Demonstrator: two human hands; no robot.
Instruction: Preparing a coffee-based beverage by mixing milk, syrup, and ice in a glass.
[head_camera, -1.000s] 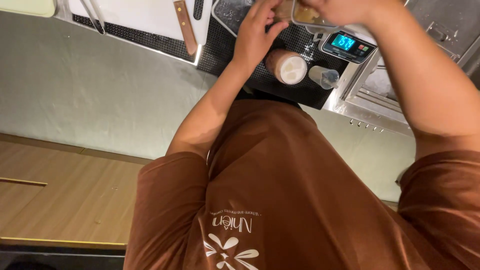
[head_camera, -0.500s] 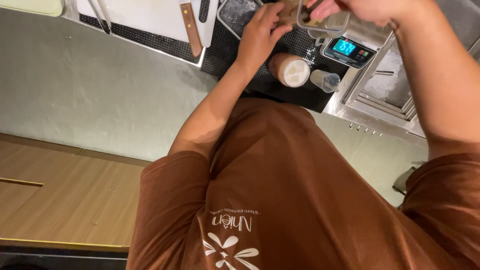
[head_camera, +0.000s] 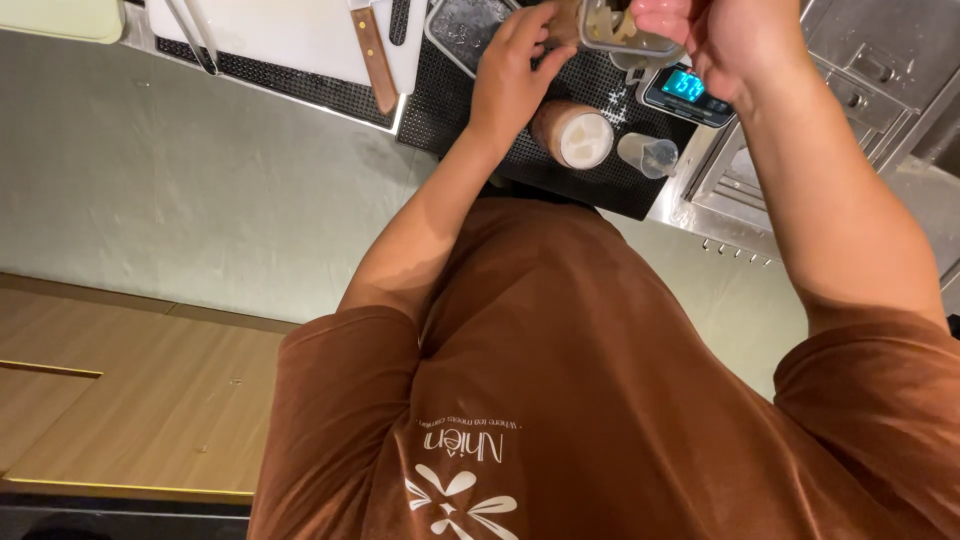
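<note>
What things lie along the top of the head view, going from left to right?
Metal tongs → wooden-handled knife → left hand → cup with pale foam → small clear cup → digital scale → right hand.

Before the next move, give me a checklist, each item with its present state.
1. Right hand grips the clear tub: ok.
2. Left hand has a firm hold at the tub's side: cannot tell, since the frame edge cuts off what its fingers touch.
3. Glass stands upright on the black mat: ok.
4. Small cup is upright, beside the glass and apart from it: ok.
5. Scale display is lit: ok.
6. Knife lies on the white board, away from both hands: ok.
</note>
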